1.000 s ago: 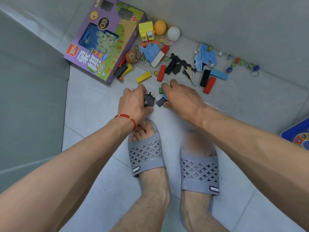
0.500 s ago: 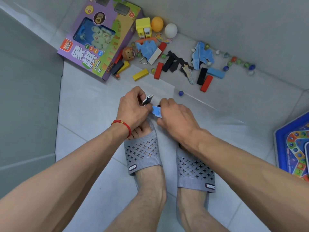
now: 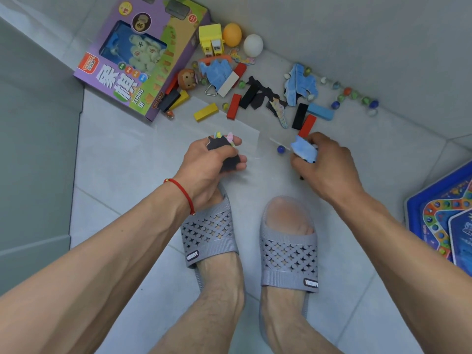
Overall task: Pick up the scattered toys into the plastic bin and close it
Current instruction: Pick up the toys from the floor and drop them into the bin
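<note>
My left hand (image 3: 209,164) grips a black flat puzzle piece (image 3: 217,144) with coloured edges, above my left foot. My right hand (image 3: 324,164) grips a blue flat puzzle piece (image 3: 304,148). A blue marble (image 3: 281,149) lies on the floor just left of the right hand. Scattered toys lie along the wall beyond: a yellow block (image 3: 205,112), red blocks (image 3: 234,106), black blocks (image 3: 299,116), a blue block (image 3: 320,111), blue cut-out pieces (image 3: 300,84), an orange ball (image 3: 232,34), a white ball (image 3: 252,45) and several marbles (image 3: 355,97). No plastic bin is in view.
A purple chess-set box (image 3: 143,54) leans at the back left. A blue game board (image 3: 444,215) lies at the right edge. My feet in grey slippers (image 3: 209,233) stand on the tiled floor. A clear plastic sheet (image 3: 229,126) lies flat before the toys.
My hands have drawn apart, the left holding the black piece and the right carrying the blue piece rightward. The blue marble now lies exposed on the floor.
</note>
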{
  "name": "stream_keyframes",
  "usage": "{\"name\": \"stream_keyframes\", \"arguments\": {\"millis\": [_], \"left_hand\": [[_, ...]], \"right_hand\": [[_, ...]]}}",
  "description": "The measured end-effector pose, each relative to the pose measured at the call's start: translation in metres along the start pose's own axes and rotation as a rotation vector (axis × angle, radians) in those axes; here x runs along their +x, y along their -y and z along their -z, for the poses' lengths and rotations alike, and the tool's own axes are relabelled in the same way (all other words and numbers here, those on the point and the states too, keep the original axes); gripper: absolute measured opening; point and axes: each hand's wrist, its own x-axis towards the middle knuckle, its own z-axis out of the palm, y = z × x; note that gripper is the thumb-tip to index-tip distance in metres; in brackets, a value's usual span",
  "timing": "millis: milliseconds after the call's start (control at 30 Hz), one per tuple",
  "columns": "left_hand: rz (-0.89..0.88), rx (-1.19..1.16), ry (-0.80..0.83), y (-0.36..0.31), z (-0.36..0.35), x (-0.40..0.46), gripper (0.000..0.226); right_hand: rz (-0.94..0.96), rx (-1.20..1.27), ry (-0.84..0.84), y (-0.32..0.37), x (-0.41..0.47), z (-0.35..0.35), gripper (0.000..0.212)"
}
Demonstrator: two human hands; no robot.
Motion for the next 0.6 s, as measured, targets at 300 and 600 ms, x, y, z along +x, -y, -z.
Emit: {"name": "stream_keyframes", "arguments": {"millis": [300, 600], "left_hand": [[0.128, -0.055, 0.056, 0.008, -0.018, -0.009, 0.022], [0.314, -0.511, 0.334, -0.013, -0.009, -0.065, 0.028]], "right_hand": [[0.112, -0.245, 0.062, 0.016, 0.016, -0.021, 0.026], [0.098, 0.332, 0.59, 0.131, -0.039, 0.055, 0.03]]}}
